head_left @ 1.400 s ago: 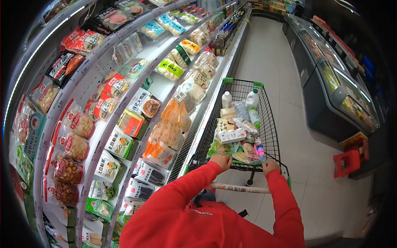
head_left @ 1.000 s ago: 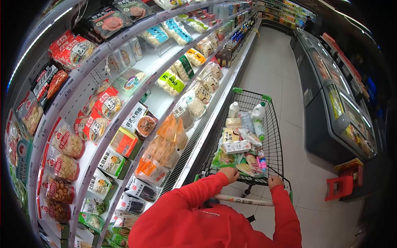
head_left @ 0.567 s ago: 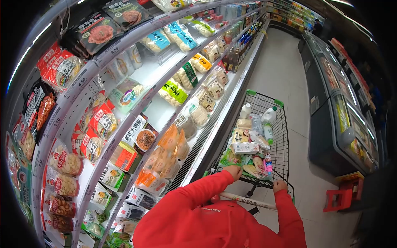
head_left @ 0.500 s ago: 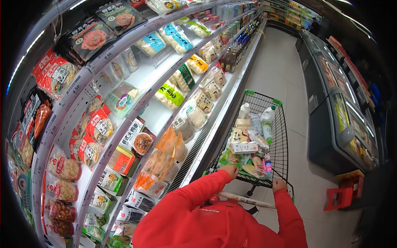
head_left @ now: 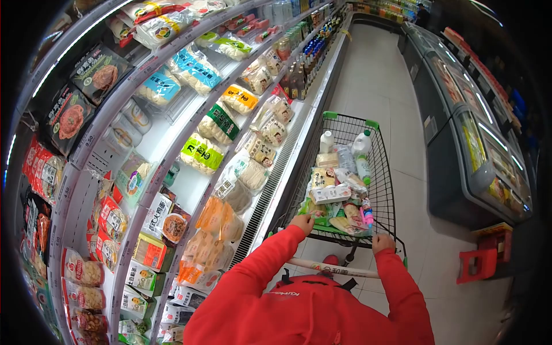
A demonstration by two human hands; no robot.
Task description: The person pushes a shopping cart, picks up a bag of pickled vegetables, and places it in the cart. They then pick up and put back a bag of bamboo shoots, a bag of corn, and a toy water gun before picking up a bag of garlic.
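Both grips are clamped on the rear rim of the black wire shopping trolley with green corner caps. The left grip is at the near-left corner and the right grip at the near-right one, fingers curled over the wire. The red sleeves run back over the white push bar, which neither grip touches.

From the head camera, my only view, the trolley stands straight ahead on the pale tiled floor. It is just beside the open chiller shelves on the left and well apart from the glass-topped chest freezers on the right. Its basket is full: a white plastic bottle stands upright at the far end, a white carton lies across the middle, and green-wrapped packets sit just ahead of the left grip.

Against the frame half a second back, I see the same hold on the rim. The shelf goods have slid toward me: the lime-green labelled noodle bag sits lower and further left than it did. The trolley's front edge sits a little higher in view. The red plastic stool by the freezers keeps much the same place.
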